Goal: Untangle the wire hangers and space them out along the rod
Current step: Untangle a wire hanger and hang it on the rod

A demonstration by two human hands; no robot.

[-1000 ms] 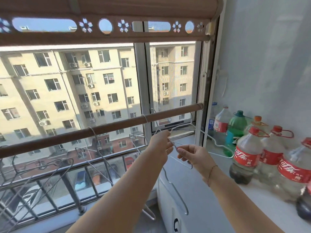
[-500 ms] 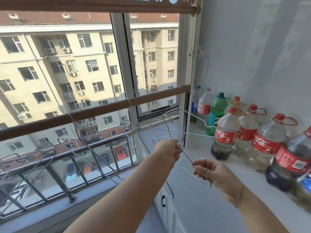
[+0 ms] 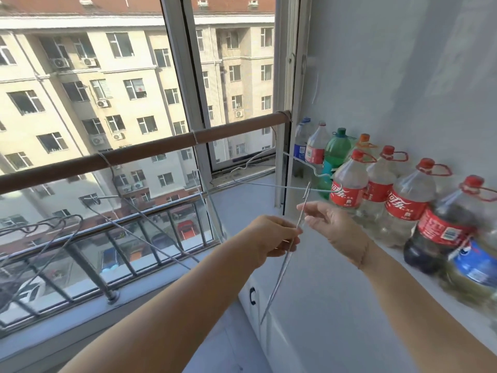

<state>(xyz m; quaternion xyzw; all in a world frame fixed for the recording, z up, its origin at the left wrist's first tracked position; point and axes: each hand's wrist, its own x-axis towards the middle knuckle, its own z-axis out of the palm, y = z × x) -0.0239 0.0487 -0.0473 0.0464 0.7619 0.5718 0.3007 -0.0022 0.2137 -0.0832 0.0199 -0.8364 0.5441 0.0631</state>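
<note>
Head cam, only view: both hands are off the rod [image 3: 150, 152] w/ a silver wire hanger [image 3: 289, 254] held between them, below the rod's right end and in front of the white ledge [image 3: 309, 292]. Left hand [image 3: 271, 238] has fingers curled and pressed together, tips pinching the wire about mid-length. Right hand [image 3: 330, 224] pinches the same wire just above, thumb and forefinger closed on it, other fingers loosely bent. The held stretch runs long and steep: top end near the bottles [image 3: 349, 189], bottom end pointing down-left toward the cupboard front. It looks edge-on, so its hook can't be made out.

Behind the hands a second hanger [image 3: 269, 186] lies nearly level, long bar running left-right, hook curling up near the window frame. The two wires cross just above the right hand; whether they're locked there or only overlapping can't be told.

More hangers [image 3: 126, 211] hang tilted on the rod's left half, bunched, arms crossing.

Step in hand, by the look of it: separating one hanger from the clump. Next move prob. calls for turning the held one so it slips clear at the crossing, then finding its hook and setting it on a bare stretch of rod, apart from the rest.
</note>
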